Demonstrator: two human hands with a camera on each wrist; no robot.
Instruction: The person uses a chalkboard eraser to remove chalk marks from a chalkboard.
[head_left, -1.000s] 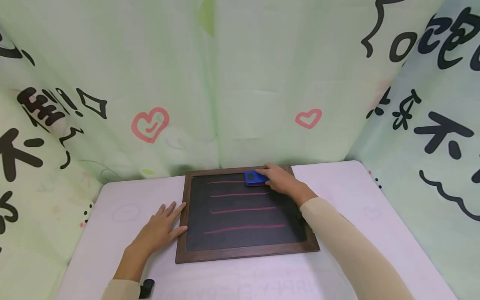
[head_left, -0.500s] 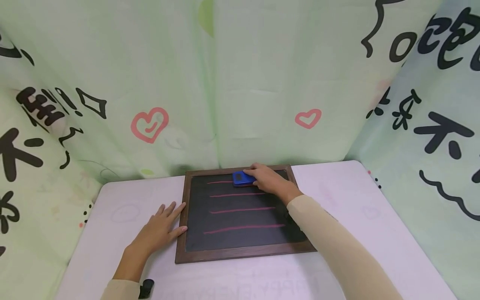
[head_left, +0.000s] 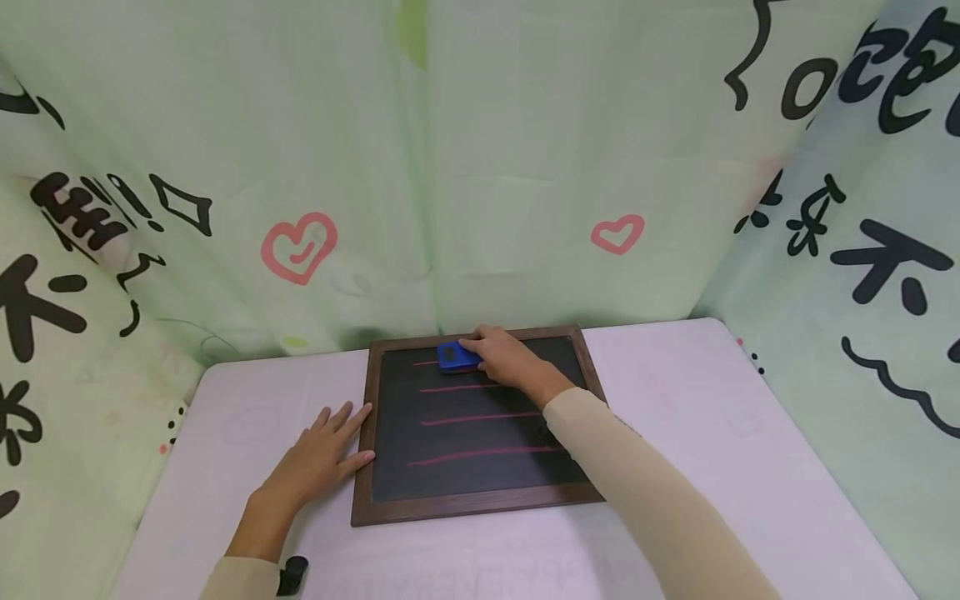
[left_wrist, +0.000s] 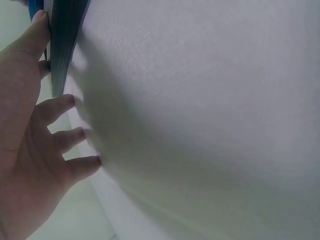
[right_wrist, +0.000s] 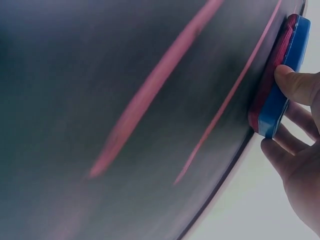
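A chalkboard (head_left: 480,467) in a dark brown wooden frame lies on the white table, several pink lines drawn across it. My right hand (head_left: 513,362) grips a blue eraser (head_left: 455,357) against the board near its top edge, over the uppermost line. Only a short left piece of that line shows beside the eraser. In the right wrist view, thumb and fingers pinch the eraser's blue back (right_wrist: 295,50), and its reddish pad faces the board. My left hand (head_left: 318,454) lies spread at the board's left side, thumb and index finger touching the frame, other fingertips on the table.
The white table (head_left: 750,467) extends on both sides of the board. Pale green cloth (head_left: 510,167) printed with hearts and black characters hangs behind and at the sides. A small black object (head_left: 292,575) sits by the left wrist.
My right hand has slid the eraser leftward along the top line, and the line is gone from the board behind it. The left hand stays in place.
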